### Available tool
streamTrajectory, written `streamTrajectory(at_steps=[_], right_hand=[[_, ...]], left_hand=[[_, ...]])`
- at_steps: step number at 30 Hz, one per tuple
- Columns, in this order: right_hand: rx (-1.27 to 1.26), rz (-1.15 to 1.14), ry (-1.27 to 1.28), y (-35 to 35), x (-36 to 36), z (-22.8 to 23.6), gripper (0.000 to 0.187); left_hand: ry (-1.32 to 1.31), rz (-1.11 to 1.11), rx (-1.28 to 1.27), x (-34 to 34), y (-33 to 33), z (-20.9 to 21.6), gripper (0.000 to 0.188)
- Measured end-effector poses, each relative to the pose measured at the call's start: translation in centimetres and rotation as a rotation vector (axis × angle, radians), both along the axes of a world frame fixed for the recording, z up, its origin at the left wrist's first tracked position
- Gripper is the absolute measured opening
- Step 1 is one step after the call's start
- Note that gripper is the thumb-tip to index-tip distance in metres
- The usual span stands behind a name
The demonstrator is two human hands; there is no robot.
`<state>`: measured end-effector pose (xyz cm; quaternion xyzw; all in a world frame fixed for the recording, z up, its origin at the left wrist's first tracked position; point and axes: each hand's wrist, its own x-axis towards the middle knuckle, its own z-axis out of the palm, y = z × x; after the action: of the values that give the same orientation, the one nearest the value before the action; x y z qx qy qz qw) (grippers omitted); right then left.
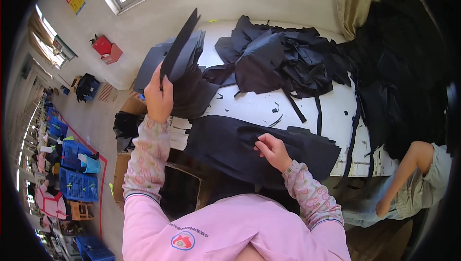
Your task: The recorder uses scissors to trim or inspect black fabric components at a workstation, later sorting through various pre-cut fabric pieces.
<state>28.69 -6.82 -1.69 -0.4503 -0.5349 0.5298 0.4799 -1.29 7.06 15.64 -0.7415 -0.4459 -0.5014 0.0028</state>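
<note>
My left hand (159,95) is raised at the table's left side, its fingers closed round a thin black fabric piece (181,40) held up on edge. Beside and behind it fans a stack of black cut fabric pieces (194,93). My right hand (273,151) is in a pinch over a wide black fabric panel (216,141) lying along the near table edge. Creases in the panel run to the pinching fingertips, which partly hide the hold. Layered edges show at the panel's right end.
A heap of crumpled black fabric (283,59) with hanging straps covers the back of the white table (254,107). More black fabric (408,68) hangs at the right. Another person's arm (403,179) rests at the lower right. An open cardboard box (206,179) stands under the near edge.
</note>
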Motion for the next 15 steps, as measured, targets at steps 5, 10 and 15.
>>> streamTrajectory(at_steps=[5, 10, 15], right_hand=[[0.303, -0.277, -0.131, 1.4, 1.1, 6.0, 0.006], [0.324, -0.387, -0.2, 2.0, 2.3, 6.7, 0.009], [0.282, -0.418, -0.233, 1.2, 3.2, 5.7, 0.008]], left_hand=[[-0.029, -0.341, -0.333, 5.9, -9.6, -2.0, 0.035], [0.015, -0.504, -0.409, 7.3, -11.4, -4.9, 0.037], [0.009, -0.512, -0.513, 6.4, -11.7, -6.1, 0.036]])
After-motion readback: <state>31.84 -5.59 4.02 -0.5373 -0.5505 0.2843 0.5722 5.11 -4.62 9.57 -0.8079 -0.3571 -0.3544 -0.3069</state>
